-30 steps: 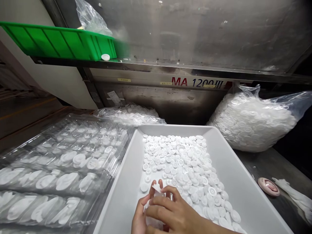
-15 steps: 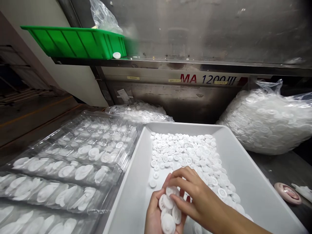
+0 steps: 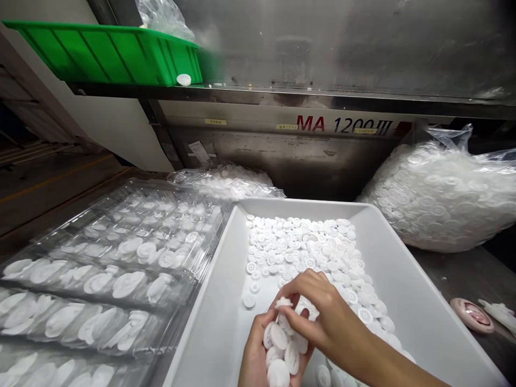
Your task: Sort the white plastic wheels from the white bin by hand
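Observation:
Cupped over the near part of a light grey plastic bin (image 3: 201, 322), my left hand (image 3: 255, 344) holds several small round white plastic discs (image 3: 279, 337). My right hand (image 3: 318, 301) bends over it, thumb and fingers closed around one white disc (image 3: 284, 302) at the top of that handful. Its fingertips are partly hidden behind the discs. Many more loose white discs (image 3: 298, 242) with ribbed or spoked faces lie in the bin, mostly toward its far and right sides.
Left of the bin, clear plastic trays (image 3: 153, 301) hold white discs in rows. Behind lies a clear bag of white pieces (image 3: 229, 181); a bigger full bag (image 3: 443, 199) stands right. A green crate (image 3: 108, 56) rests on the metal ledge. A pink oval object (image 3: 471, 315) lies right.
My right thumb and fingers have risen slightly, and a disc now stands at the top of the handful between them. The camera view has shifted a little.

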Tool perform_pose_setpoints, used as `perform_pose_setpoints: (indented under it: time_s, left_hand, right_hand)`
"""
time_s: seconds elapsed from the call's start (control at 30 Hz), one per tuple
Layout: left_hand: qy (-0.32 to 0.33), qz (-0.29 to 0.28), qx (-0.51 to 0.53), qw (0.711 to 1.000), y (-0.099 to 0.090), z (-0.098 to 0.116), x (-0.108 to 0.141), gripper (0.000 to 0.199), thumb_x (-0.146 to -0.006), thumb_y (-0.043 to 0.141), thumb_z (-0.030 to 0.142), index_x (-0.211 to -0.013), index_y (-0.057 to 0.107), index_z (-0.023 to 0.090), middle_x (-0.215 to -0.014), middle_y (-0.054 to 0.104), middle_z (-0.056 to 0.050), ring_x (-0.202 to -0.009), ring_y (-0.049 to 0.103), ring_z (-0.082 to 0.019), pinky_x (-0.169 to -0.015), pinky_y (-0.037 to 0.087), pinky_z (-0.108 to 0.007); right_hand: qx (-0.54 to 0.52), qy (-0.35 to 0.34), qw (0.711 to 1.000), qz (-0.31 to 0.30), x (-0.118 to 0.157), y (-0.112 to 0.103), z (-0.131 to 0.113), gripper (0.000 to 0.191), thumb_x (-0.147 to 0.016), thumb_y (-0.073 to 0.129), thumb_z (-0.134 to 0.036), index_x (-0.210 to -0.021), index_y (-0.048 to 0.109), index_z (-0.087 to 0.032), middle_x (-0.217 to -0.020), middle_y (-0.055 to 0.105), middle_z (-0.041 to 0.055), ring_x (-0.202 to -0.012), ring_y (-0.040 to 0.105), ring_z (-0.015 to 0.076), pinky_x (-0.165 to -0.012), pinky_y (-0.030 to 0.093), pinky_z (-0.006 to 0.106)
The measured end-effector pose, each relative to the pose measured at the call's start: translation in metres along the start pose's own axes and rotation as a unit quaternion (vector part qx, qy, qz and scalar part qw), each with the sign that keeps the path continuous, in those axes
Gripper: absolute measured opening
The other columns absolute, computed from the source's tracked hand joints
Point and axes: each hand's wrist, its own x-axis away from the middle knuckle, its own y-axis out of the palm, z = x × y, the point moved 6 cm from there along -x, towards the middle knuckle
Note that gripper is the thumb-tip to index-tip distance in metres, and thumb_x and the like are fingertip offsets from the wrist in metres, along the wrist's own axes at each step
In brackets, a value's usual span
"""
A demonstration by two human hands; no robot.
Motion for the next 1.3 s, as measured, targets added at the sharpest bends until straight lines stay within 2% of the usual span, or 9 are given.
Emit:
perform_pose_setpoints:
  time_s: [0.1,0.23,0.43,0.57,0.73,0.83,1.03,1.13,1.3]
  left_hand:
    - [-0.004,0.001,-0.014,1.000,0.005,0.002,0.004,0.023,-0.081,0.049,0.016,-0.101,0.060,0.017,-0.078,0.070,-0.004,-0.079,0.067,-0.018,-0.073,0.052,-0.035]
    - [-0.018,-0.007,-0.052,0.998,0.007,0.000,0.006,0.030,-0.080,0.052,0.016,-0.110,0.058,0.017,-0.083,0.072,-0.004,-0.075,0.067,-0.017,-0.078,0.051,-0.037]
    - [0.032,0.001,-0.039,0.999,0.003,0.005,0.007,0.032,-0.083,0.046,0.015,-0.113,0.057,0.015,-0.100,0.071,-0.009,-0.097,0.064,-0.026,-0.090,0.046,-0.045]
    - [-0.006,-0.017,0.008,1.000,0.003,0.004,0.007,0.034,-0.084,0.045,0.018,-0.116,0.055,0.016,-0.108,0.068,-0.008,-0.101,0.062,-0.026,-0.097,0.040,-0.047]
    - [-0.014,-0.020,0.045,0.999,0.005,0.006,0.009,0.040,-0.081,0.048,0.018,-0.121,0.051,0.012,-0.113,0.066,-0.012,-0.102,0.061,-0.027,-0.093,0.044,-0.043]
    - [-0.027,-0.024,0.052,0.998,0.008,0.006,0.011,0.040,-0.082,0.047,0.021,-0.120,0.051,0.011,-0.112,0.066,-0.012,-0.103,0.061,-0.027,-0.091,0.045,-0.042]
    - [-0.045,-0.040,0.029,0.998,0.009,0.007,0.012,0.040,-0.084,0.045,0.023,-0.122,0.051,0.013,-0.109,0.067,-0.014,-0.109,0.058,-0.025,-0.080,0.048,-0.034]
    - [-0.048,-0.040,0.029,0.998,0.008,0.007,0.012,0.038,-0.084,0.044,0.020,-0.120,0.053,0.013,-0.113,0.066,-0.012,-0.110,0.057,-0.024,-0.082,0.047,-0.034]
    - [-0.041,-0.029,0.037,0.998,0.008,0.008,0.012,0.045,-0.083,0.042,0.011,-0.128,0.044,0.014,-0.113,0.066,-0.013,-0.107,0.059,-0.021,-0.086,0.046,-0.033]
  right_hand:
    - [-0.066,0.063,0.996,0.022,0.000,0.004,0.017,0.011,-0.089,0.049,-0.030,-0.081,0.053,-0.023,-0.086,0.055,-0.0016,-0.082,0.054,0.0152,-0.073,0.044,0.031]
    - [-0.140,0.120,0.983,0.006,-0.001,0.013,0.033,0.023,-0.092,0.043,-0.040,-0.079,0.048,-0.022,-0.085,0.052,-0.0019,-0.065,0.056,0.0115,-0.059,0.047,0.027]
    - [-0.196,0.133,0.971,-0.042,-0.001,0.004,0.042,0.031,-0.093,0.036,-0.049,-0.089,0.053,-0.023,-0.086,0.056,-0.0004,-0.077,0.055,0.0150,-0.072,0.047,0.032]
    - [-0.207,0.134,0.966,-0.077,0.003,-0.003,0.046,0.021,-0.091,0.046,-0.041,-0.106,0.049,-0.027,-0.096,0.056,0.0004,-0.084,0.054,0.0163,-0.076,0.046,0.034]
    - [-0.189,0.120,0.967,-0.123,0.009,0.000,0.043,0.042,-0.084,0.059,-0.032,-0.122,0.040,-0.038,-0.116,0.049,-0.0021,-0.095,0.050,0.0167,-0.085,0.043,0.036]
    - [-0.189,0.102,0.966,-0.144,0.010,0.002,0.039,0.050,-0.084,0.060,-0.029,-0.126,0.037,-0.040,-0.120,0.046,-0.0024,-0.104,0.047,0.0173,-0.091,0.039,0.037]
    - [-0.209,0.111,0.956,-0.173,0.010,0.008,0.040,0.055,-0.080,0.064,-0.023,-0.125,0.037,-0.038,-0.111,0.049,-0.0004,-0.101,0.049,0.0182,-0.087,0.041,0.037]
    - [-0.222,0.117,0.954,-0.164,0.011,0.008,0.042,0.057,-0.079,0.065,-0.023,-0.125,0.035,-0.037,-0.113,0.048,0.0001,-0.103,0.048,0.0186,-0.089,0.040,0.038]
    - [-0.242,0.119,0.952,-0.147,0.011,0.008,0.046,0.042,-0.077,0.067,-0.020,-0.109,0.042,-0.030,-0.105,0.050,0.0009,-0.095,0.049,0.0181,-0.079,0.044,0.035]
